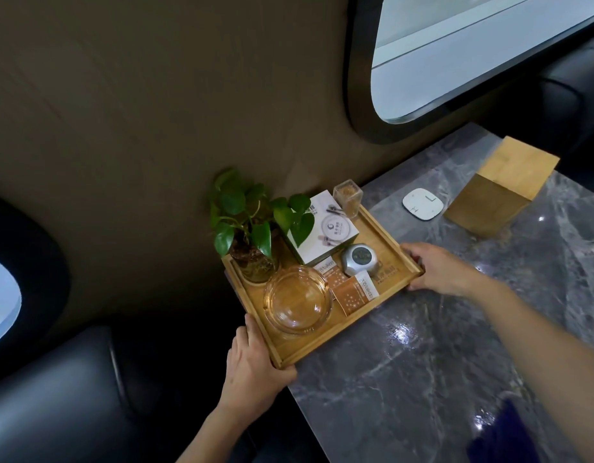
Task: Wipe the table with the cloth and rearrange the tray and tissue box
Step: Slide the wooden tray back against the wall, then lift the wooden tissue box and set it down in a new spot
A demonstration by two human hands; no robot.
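A wooden tray (394, 242) rests at the left corner of the grey marble table (422, 362), partly overhanging its left edge, close to the wall. My left hand (254, 359) grips the tray's near-left corner. My right hand (439, 267) holds its right corner. On the tray stand a potted green plant (252, 222), a glass ashtray (297, 302), a white box (325, 225), a silver round device (359, 259), paper packets (354, 294) and a clear toothpick holder (348, 197). A wooden tissue box (499, 188) stands at the far right. A dark blue cloth (509, 436) lies at the table's near edge.
A white square coaster-like pad (422, 203) lies between the tray and the tissue box. A brown wall runs behind the table with a rounded window (472, 55) above. A dark leather seat (55, 396) sits to the left, below the table.
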